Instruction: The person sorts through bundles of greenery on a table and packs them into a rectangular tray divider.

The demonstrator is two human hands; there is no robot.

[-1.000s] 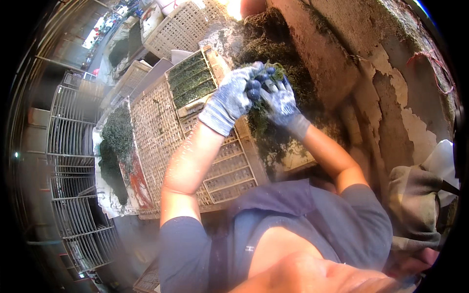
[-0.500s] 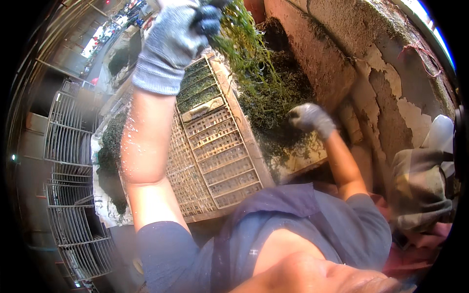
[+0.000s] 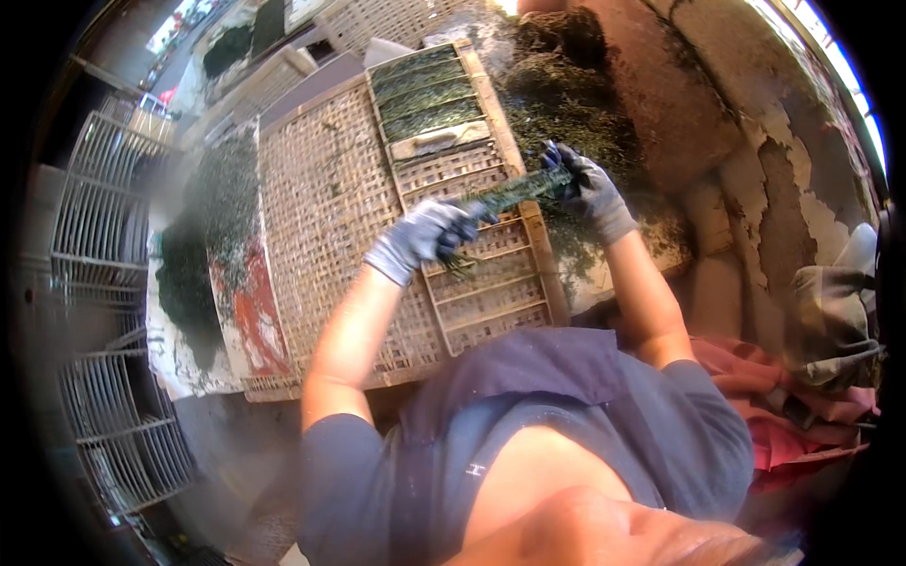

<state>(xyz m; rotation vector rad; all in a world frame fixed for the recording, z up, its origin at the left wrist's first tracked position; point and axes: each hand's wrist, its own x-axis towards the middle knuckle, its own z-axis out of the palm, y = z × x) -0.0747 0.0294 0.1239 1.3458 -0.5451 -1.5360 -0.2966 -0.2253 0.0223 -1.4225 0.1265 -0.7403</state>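
My left hand (image 3: 429, 236), in a grey glove with dark fingertips, is closed on one end of a bunch of dark green seaweed-like strands (image 3: 517, 193). My right hand (image 3: 595, 191), gloved the same way, grips the other end. Stretched between them, the bunch hangs over a divided wooden frame (image 3: 522, 160) on a woven bamboo mat (image 3: 316, 198). A few loose strands dangle below my left hand. The frame's far slots hold flat layers of green strands (image 3: 425, 90). A pale wooden block (image 3: 439, 140) lies just on the near side of them.
Beyond my right hand, a heap of dark green strands (image 3: 566, 104) lies against a peeling wall (image 3: 679, 113). More dark strands (image 3: 193, 274) spread left of the mat. Metal racks (image 3: 99, 217) stand at the far left. Reddish cloth (image 3: 755, 387) lies at the right.
My left hand has come down from high up with the strands, now drawn into a narrow bunch. My right hand has moved from the heap to the bunch's other end. The view has shifted.
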